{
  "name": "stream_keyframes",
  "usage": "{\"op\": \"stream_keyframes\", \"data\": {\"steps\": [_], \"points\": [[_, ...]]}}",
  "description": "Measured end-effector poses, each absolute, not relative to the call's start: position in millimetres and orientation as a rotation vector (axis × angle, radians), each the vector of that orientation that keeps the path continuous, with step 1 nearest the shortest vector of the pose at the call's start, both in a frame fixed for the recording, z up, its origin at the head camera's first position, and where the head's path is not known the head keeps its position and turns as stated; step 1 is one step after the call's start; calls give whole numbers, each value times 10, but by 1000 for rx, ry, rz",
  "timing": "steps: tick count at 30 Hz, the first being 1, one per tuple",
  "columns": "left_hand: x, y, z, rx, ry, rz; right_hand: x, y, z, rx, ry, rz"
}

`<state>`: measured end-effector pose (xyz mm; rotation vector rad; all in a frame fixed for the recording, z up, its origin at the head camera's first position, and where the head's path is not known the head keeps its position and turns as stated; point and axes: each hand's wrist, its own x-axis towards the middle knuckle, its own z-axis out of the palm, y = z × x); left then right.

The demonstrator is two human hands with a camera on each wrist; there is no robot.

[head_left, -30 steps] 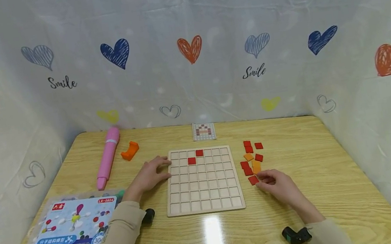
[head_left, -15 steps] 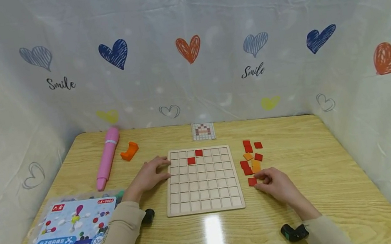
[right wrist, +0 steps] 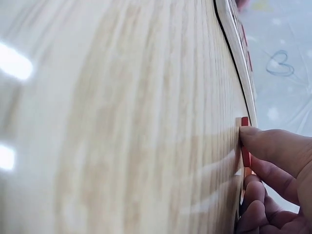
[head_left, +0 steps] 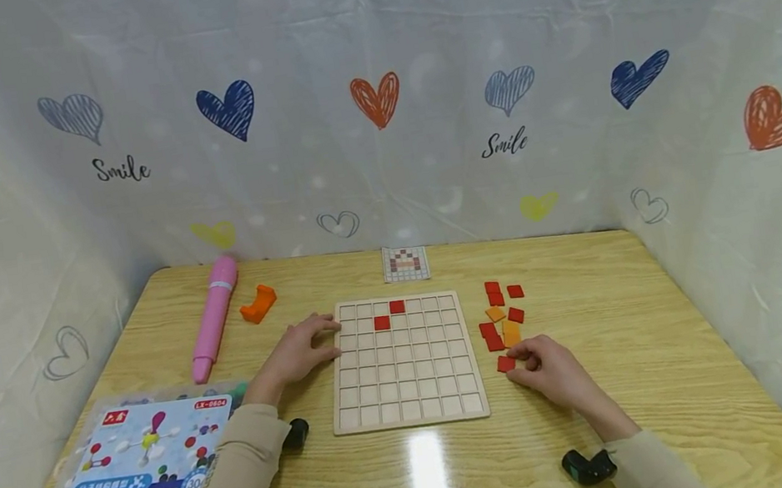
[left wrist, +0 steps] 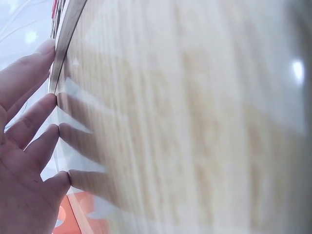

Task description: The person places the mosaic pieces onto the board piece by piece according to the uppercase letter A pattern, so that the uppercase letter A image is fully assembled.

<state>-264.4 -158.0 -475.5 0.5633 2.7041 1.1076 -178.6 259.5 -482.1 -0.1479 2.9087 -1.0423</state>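
Observation:
A square wooden grid board point(head_left: 413, 422) lies flat mid-table, with two red tiles point(head_left: 397, 307) in its upper cells. My left hand point(head_left: 301, 350) touches the board's left edge, its fingers spread; in the left wrist view the thumb meets the board's side and the other fingertips rest on the table. To the right of the board, my right hand point(head_left: 553, 372) pinches a red square tile point(right wrist: 245, 142) between thumb and fingers, at table level. Just beyond that hand lie loose red tiles point(head_left: 494, 342) and orange tiles point(head_left: 511, 333).
Behind the board lies a small card point(head_left: 405, 263) printed with a coloured grid pattern. To the left are a pink pen-shaped tube point(head_left: 215, 319), an orange curved piece point(head_left: 259, 304) and a clear case point(head_left: 144, 466) with a molecule picture. A curtain with hearts surrounds the table.
The red tile at my right fingertips has turned straighter and shifted slightly toward me. My right hand has barely shifted; the left hand stays on the board's edge.

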Motion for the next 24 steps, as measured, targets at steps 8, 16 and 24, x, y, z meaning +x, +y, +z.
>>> {"op": "stream_keyframes", "data": {"steps": [8,16,24], "points": [[-2657,-1583,-4765,555,2708,1089,-1766,2580,-4805,-151,2905,-1050],[-2680,-1578,-4785,573,2709,1091,-1760,2572,-4758,-128,2867,-1120],[-2636,-1573,-4729,564,2701,1090,-1859,2458,-4633,-75,2753,-1341]]}}
